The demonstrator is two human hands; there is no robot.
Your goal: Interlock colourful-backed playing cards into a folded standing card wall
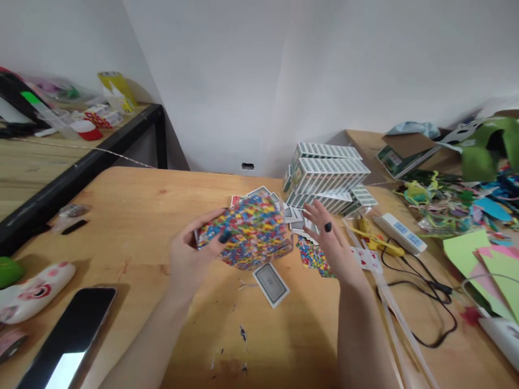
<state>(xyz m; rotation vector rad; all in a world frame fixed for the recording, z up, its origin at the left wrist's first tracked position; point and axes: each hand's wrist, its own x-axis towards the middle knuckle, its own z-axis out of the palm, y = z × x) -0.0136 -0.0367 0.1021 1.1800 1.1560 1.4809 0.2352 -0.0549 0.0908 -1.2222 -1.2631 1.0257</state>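
My left hand (pixel 198 243) grips a colourful patterned block (pixel 251 232) by its left end, thumb on the front face. The block is tilted above the table and slightly blurred. To its right, my right hand (pixel 328 237) is raised with fingers apart, holding nothing. A grey-backed playing card (pixel 271 284) lies on the table just below the block. Behind the block, more cards (pixel 297 217) are spread, partly hidden by it. Colourful cards (pixel 312 254) lie under and beside my right hand, and heart cards (pixel 365 259) lie right of my wrist.
Stacked card boxes (pixel 330 175) stand at the back. On the right are a yellow glue gun (pixel 381 243), a power strip (pixel 401 233), black cable and clear strips. A phone (pixel 71 335) and a white spotted object (pixel 38 292) lie at left.
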